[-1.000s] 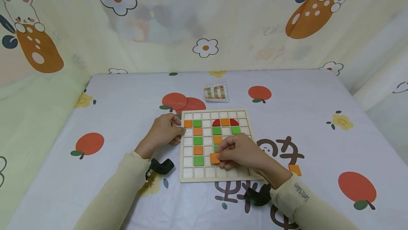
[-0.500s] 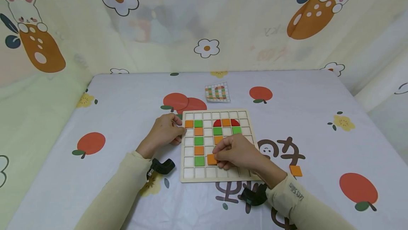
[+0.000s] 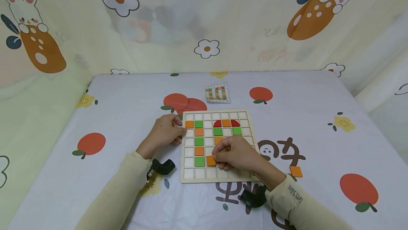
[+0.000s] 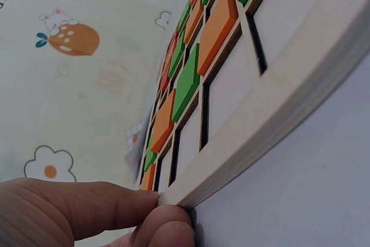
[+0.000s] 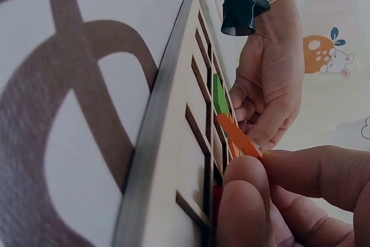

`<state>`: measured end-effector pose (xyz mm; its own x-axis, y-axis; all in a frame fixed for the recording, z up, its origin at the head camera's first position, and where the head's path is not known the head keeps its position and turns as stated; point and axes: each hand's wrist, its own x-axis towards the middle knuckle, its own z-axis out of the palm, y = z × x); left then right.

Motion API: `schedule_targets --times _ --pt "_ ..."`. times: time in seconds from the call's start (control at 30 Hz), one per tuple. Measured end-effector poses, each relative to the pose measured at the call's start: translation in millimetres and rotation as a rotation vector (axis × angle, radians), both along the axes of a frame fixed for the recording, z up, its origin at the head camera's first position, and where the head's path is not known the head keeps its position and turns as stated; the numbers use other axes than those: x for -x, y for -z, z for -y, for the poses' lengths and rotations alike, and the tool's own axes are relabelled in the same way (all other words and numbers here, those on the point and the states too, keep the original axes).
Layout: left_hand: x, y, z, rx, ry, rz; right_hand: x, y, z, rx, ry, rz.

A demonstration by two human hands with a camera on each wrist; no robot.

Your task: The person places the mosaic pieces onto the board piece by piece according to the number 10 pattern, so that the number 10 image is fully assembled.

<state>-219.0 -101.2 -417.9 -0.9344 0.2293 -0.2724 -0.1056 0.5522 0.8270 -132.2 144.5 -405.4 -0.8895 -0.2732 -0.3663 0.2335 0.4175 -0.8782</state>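
A wooden grid board (image 3: pixel 220 180) lies on the table, with orange and green square tiles and red rounded ones in some of its cells. My left hand (image 3: pixel 163 131) pinches the board's left edge; in the left wrist view the finger and thumb meet at the pale rim (image 4: pixel 289 108). My right hand (image 3: pixel 239 152) pinches an orange square tile (image 3: pixel 210 160) low over the board, just right of a green tile (image 3: pixel 199 161). In the right wrist view that orange tile (image 5: pixel 238 134) stands tilted between thumb and fingers. The right hand hides part of the board's lower right.
A loose orange tile (image 3: pixel 296 171) lies on the printed tablecloth, right of the board. Behind the board is a small card (image 3: pixel 218 92) printed with a coloured grid pattern. Black wrist devices (image 3: pixel 163 166) sit at both cuffs. A patterned curtain (image 3: pixel 159 28) stands behind the table.
My right hand has carried the orange tile slightly left, nearer the column of tiles on the left. The left hand has kept its place at the board's edge.
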Motion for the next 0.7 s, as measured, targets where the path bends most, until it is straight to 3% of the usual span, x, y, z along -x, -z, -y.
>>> schedule_targets --times 0.53,0.7 --pt "1.1 1.7 1.1 0.013 0.007 -0.025 -1.5 0.3 1.3 -0.018 0.016 -0.025" --pt "0.9 1.6 0.6 0.004 0.008 -0.019 -7.8 -4.3 -12.5 -0.004 0.024 -0.065"
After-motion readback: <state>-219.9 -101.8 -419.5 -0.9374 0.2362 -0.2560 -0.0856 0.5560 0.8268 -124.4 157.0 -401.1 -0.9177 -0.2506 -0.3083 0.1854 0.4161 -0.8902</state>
